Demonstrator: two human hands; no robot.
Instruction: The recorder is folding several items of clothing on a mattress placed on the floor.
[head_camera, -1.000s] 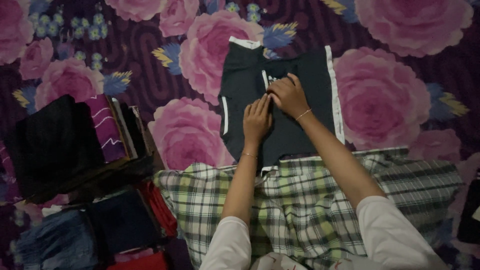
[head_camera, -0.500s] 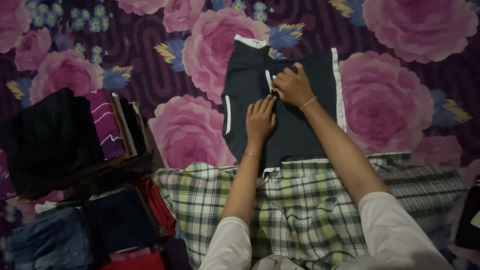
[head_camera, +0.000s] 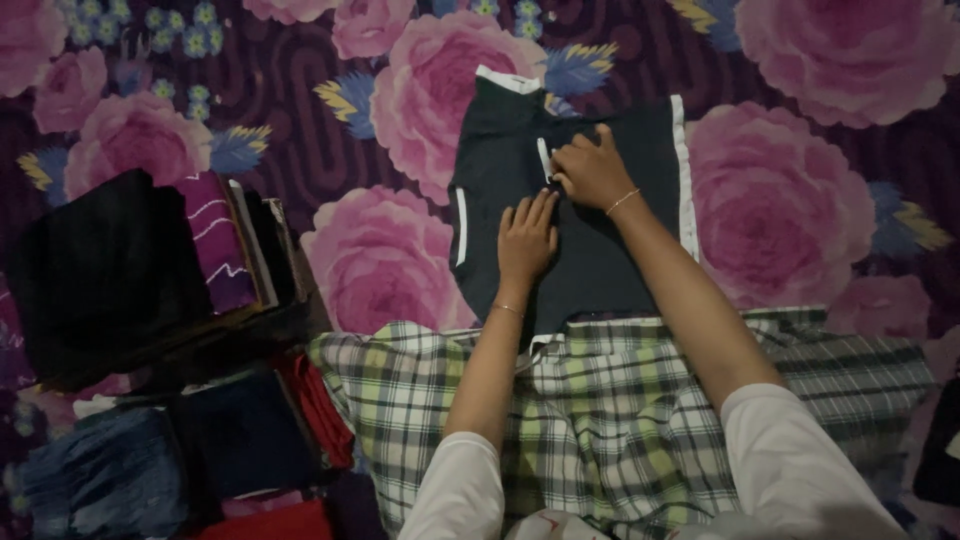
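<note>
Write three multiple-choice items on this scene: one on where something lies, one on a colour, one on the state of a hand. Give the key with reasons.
1. Where do the stacked folded clothes lie?
A. to the person's left
B. on the dark garment
C. to the far right

2. What colour is the trim on the dark garment?
A. red
B. white
C. yellow

3. How is the left hand placed?
A. lifted in the air
B. clenched on the checked cloth
C. flat on the dark garment

Key: 1 A, the piles fill the left edge. 2 B, white stripes run down its sides. 3 C, its fingers lie spread on the fabric beside the right hand.
</note>
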